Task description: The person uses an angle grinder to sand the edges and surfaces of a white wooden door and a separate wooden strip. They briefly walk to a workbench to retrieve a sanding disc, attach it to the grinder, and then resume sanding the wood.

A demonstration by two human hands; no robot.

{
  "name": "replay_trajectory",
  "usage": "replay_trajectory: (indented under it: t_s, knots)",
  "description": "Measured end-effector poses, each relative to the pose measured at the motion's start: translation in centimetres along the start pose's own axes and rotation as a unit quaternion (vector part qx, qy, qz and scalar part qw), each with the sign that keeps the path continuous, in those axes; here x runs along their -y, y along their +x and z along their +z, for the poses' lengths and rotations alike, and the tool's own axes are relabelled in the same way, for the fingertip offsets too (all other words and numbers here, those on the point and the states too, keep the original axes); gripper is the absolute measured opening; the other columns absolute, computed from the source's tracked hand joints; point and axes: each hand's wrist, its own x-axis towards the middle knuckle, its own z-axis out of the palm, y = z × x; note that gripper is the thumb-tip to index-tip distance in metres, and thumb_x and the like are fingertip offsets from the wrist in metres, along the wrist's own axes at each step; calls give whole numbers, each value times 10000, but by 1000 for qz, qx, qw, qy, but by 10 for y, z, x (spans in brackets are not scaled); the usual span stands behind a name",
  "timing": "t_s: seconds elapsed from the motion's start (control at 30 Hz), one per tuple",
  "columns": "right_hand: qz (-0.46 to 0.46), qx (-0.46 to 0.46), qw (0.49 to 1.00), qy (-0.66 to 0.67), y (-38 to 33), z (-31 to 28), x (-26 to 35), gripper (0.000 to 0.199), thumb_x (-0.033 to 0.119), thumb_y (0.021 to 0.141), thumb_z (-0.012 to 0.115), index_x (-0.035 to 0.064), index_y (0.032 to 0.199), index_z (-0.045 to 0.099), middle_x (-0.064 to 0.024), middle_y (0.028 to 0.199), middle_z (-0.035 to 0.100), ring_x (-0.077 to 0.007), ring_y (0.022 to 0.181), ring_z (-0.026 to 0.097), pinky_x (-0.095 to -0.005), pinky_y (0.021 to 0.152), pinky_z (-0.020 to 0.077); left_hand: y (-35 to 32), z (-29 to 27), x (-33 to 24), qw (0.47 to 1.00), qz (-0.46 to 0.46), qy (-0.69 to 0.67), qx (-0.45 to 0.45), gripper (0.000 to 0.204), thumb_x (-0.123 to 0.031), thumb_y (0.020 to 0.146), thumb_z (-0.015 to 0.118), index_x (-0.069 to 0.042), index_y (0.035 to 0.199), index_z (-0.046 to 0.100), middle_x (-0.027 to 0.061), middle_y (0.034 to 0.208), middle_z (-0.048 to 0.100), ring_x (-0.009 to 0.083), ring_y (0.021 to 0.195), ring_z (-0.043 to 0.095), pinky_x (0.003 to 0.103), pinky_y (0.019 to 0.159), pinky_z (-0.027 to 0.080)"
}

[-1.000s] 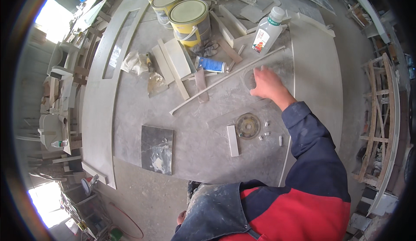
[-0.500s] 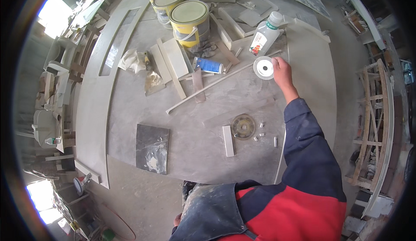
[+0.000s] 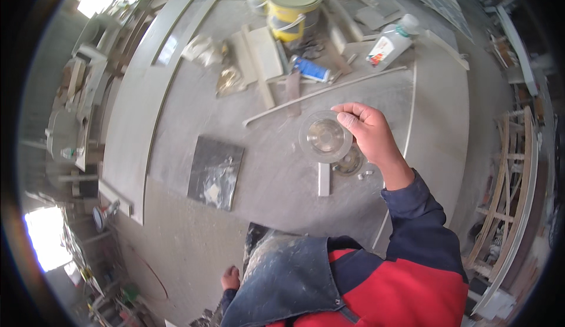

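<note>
- Silvery brown in its middle and see-through round its rim, the disc (image 3: 321, 140) is where I look first: it hangs from the fingers (image 3: 348, 121) of the right hand (image 3: 374, 133), out to their left and a little nearer the body.
- I see those fingers clamped on the rim of the disc, thumb on the face turned to me; it looks raised off the tabletop (image 3: 276, 171), though I can't tell by how much.
- Nearer the body than the fingers lies a wheel (image 3: 353, 165), partly hidden by the disc, with a white block (image 3: 324, 181) just to its left and small white bits (image 3: 369, 173) to its right.
- Beyond the fingers runs a pale strip (image 3: 329, 93); farther out are a blue tube (image 3: 309, 68) and a tilted bottle (image 3: 391, 45).
- Well left of the fingers I see a dark tile (image 3: 215, 174).
- Low on the left is the left hand (image 3: 231, 278), away from the tabletop; I can't tell how its fingers stand, and I see nothing in it.
- My judgement: the step in hand is carrying the disc; the next move calls for a steady rim pinch, clear of the block.
</note>
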Motion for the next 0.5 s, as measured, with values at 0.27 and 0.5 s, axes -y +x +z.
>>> replay_trajectory:
  t_s: [0.27, 0.5]
  knots:
    - [49, 216, 974, 43, -43, 130, 30, 311, 91, 1039, 617, -25, 1325, 659, -29, 1013, 702, -60, 786, 599, -247, 648, 532, -83, -121, -244, 921, 243, -304, -17, 393, -174, 1045, 627, 89, 1336, 629, 176, 1210, 752, 228, 1136, 711, 329, 994, 543]
    - [71, 369, 927, 0, -91, 272, 52, 381, 53, 1032, 578, -38, 1401, 574, -46, 916, 701, -86, 717, 626, -261, 617, 535, -94, -175, -240, 782, 246, -535, 206, 373, -265, 1087, 588, 59, 1253, 670, 142, 1035, 758, 215, 939, 728, 352, 882, 582]
